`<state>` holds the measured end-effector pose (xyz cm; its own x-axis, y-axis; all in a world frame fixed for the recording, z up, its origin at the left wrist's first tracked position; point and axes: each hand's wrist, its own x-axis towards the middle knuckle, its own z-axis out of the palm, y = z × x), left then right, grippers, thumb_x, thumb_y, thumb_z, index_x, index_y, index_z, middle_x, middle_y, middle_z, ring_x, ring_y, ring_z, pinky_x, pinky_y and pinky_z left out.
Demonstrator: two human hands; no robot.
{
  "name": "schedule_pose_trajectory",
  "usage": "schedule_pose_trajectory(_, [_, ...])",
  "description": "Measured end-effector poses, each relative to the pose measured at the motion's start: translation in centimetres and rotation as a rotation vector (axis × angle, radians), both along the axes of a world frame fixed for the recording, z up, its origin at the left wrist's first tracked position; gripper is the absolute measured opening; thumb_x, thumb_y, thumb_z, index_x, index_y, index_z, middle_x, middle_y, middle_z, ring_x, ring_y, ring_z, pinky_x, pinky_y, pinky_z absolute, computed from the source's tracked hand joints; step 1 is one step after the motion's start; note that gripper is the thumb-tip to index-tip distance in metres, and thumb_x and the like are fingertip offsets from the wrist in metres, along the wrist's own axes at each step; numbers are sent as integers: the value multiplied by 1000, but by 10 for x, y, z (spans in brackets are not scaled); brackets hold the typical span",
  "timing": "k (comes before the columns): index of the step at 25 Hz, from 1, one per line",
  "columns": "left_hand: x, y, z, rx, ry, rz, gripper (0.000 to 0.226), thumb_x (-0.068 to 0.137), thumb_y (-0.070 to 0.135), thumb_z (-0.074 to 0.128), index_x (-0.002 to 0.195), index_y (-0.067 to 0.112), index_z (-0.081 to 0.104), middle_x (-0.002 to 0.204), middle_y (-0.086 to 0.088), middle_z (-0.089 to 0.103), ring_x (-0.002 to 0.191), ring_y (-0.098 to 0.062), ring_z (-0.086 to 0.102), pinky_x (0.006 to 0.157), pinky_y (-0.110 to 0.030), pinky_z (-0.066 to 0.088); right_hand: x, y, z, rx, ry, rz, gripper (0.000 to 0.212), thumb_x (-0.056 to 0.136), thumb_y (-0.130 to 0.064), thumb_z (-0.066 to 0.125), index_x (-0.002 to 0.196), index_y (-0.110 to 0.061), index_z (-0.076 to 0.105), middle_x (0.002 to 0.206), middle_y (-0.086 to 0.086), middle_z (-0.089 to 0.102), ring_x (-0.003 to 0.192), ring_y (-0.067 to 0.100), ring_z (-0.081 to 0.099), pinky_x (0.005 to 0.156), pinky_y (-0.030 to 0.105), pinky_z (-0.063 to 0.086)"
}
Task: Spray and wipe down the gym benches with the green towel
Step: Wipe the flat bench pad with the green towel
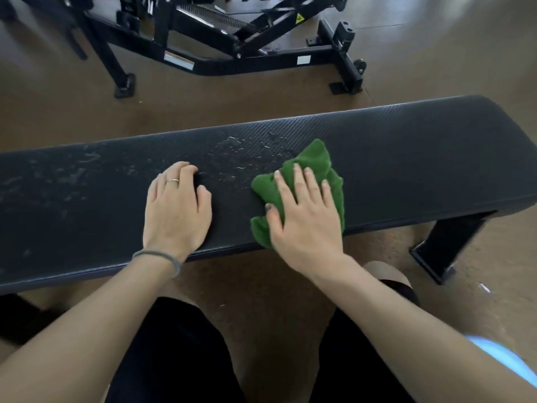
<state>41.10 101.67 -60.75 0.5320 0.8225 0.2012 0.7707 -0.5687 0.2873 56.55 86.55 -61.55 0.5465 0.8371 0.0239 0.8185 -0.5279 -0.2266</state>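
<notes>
Wet-beaded black bench (406, 158) — right hand (305, 216) fingers spread flat on crumpled green towel (316, 161); left hand (177, 210) loosely curled.

Both arms reach forward, left hand (177, 207) resting with fingers curled, right hand (305, 216) pressing flat, fingers spread.

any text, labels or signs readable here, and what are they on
No text can be read anywhere.
Yellow warning triangle on the black machine frame: a symbol only, too small to make out.
White sticker on the frame's base bar: blank or too blurred to read.
Silver plate on the same bar: glare, nothing legible.
Bench pad and green towel: no markings.
</notes>
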Motion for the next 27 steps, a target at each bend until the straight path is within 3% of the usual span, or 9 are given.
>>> schedule_pose_trajectory(7, [-1, 3, -3, 8, -5, -15, 48, 96, 29, 37, 134, 6, 55, 147, -12, 51, 138, -31, 46, 121, -48, 31, 20, 25, 5, -35, -40, 208, 62, 104, -55, 21, 164, -36, 17, 172, 6, 14, 159, 24, 8, 129, 46, 7])
schedule_pose_trajectory(13, [0, 6, -4, 19, -11, -8, 48, 94, 30, 34, 132, 8, 54, 145, -9, 52, 137, -31, 46, 120, -48, 32, 72, 128, 3, -104, 20, 143, 62, 105, -55, 17, 164, -39, 11, 173, 3, 6, 160, 21, 0, 129, 46, 3])
schedule_pose_trajectory(17, [0, 4, -4, 35, -8, -5, 45, 93, 28, 37, 130, 9, 55, 142, -9, 53, 134, -32, 48, 118, -47, 34, 43, 110, 6, -67, 29, 128, 65, 104, -55, 18, 164, -32, 13, 173, 6, 8, 160, 23, 2, 129, 47, 4])
schedule_pose_trajectory(21, [-1, 3, -5, 40, 3, -10, 49, 92, 29, 33, 131, 8, 55, 143, -10, 54, 135, -32, 48, 118, -49, 35, -17, 54, 4, -27, -2, 287, 64, 103, -54, 22, 163, -32, 20, 172, 6, 15, 159, 25, 8, 129, 48, 7])
schedule_pose_trajectory(27, [1, 8, -6, 35, 8, -4, 50, 91, 26, 34, 133, 8, 55, 144, -10, 53, 136, -31, 47, 119, -48, 34, 29, 143, 5, -48, 11, 318, 59, 106, -52, 22, 163, -38, 19, 172, 1, 14, 159, 21, 7, 129, 46, 6])
